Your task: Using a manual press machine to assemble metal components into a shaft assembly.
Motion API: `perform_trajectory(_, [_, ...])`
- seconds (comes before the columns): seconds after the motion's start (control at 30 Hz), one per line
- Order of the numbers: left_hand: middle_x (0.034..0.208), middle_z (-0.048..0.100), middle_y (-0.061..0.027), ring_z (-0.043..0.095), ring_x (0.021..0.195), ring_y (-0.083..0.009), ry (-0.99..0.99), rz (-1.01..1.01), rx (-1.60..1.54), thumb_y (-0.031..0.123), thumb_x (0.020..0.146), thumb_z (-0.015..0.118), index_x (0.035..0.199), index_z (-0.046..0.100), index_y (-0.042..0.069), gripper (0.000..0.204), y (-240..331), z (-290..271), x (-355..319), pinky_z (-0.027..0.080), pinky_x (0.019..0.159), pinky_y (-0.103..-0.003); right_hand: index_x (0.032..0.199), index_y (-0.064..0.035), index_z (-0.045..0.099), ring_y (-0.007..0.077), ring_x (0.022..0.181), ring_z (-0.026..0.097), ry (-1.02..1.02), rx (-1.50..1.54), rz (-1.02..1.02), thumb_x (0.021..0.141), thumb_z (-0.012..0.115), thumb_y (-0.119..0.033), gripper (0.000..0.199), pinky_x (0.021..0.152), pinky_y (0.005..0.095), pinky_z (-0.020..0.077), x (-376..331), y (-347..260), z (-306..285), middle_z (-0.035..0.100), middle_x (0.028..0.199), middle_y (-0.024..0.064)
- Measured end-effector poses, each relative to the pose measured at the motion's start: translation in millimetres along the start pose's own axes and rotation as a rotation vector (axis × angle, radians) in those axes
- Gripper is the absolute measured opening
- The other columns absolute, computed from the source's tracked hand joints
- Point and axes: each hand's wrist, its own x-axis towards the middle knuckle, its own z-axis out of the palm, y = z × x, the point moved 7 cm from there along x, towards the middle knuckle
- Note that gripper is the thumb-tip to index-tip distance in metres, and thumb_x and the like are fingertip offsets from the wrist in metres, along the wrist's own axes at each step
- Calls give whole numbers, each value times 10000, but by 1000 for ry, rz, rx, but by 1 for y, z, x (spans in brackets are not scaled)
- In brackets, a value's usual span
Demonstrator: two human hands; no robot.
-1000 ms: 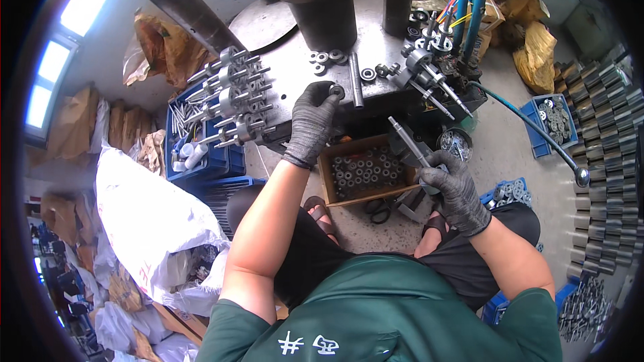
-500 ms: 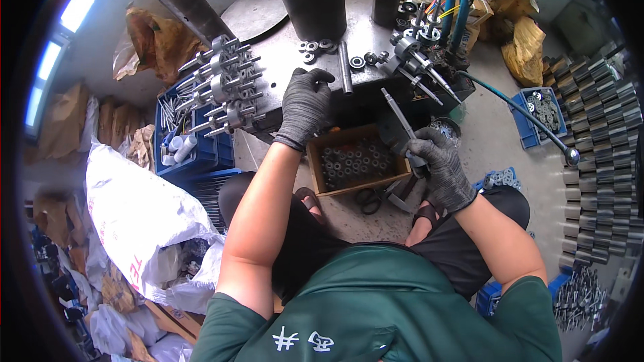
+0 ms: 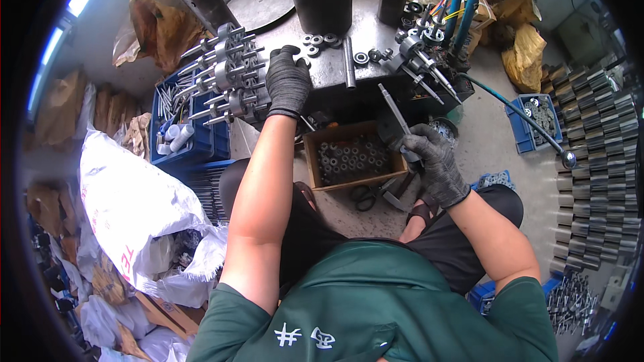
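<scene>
Could lose the shaft (image 3: 394, 108) from the right hand (image 3: 436, 164) if gripping too loosely, with smooth metal against knit glove; would then likely drop it toward the box (image 3: 359, 183) of rings (image 3: 352, 157), below and to the left of that hand, or onto the floor. Could bump the rotors (image 3: 221, 75), crowded just left of the left hand (image 3: 289, 84), through a careless sideways sweep of knuckles or wrist, and so tip one off the counter (image 3: 329, 75). Could also nudge the bearings (image 3: 318, 41), near the left hand on its upper right, and set one rolling, being round and loose. Could strike the rod (image 3: 349, 64), farther right of the left hand, by swinging the shaft's tip up and inward.

Holds the right hand low, in front of the counter, with the elbow bent out to the right and the fingers wrapped around the shaft toward its lower end. Points the thin tip up and leftward from that hand, tilted and apart from the rod. Stretches the left arm nearly straight ahead, placing the left hand over the counter's near edge, back of the glove upward, fingers bent. Cannot tell, with the palm hidden, whether grasping anything there or merely curled, nor whether touching the nearest rotors.
</scene>
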Motion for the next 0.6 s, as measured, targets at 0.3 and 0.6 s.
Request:
perform_trajectory(0.3, [1069,663,-44,632,965,-122,-378,-180,-1009,246,994,660,1207,651,38,298,61,11,-98,527,855,-284,1127,-33,657,99,786,607,-32,128,-100,954,665,-292,311,667,242,495,11,10,-5,676,927,38])
perform_trajectory(0.6, [1272,616,-134,654,1141,-277,-931,-595,-1675,274,987,632,1375,486,60,467,98,16,-182,535,998,-438,1295,-2,605,154,974,679,-5,-98,-414,1021,601,-158,315,854,292,562,-3,-26,16,708,1065,90])
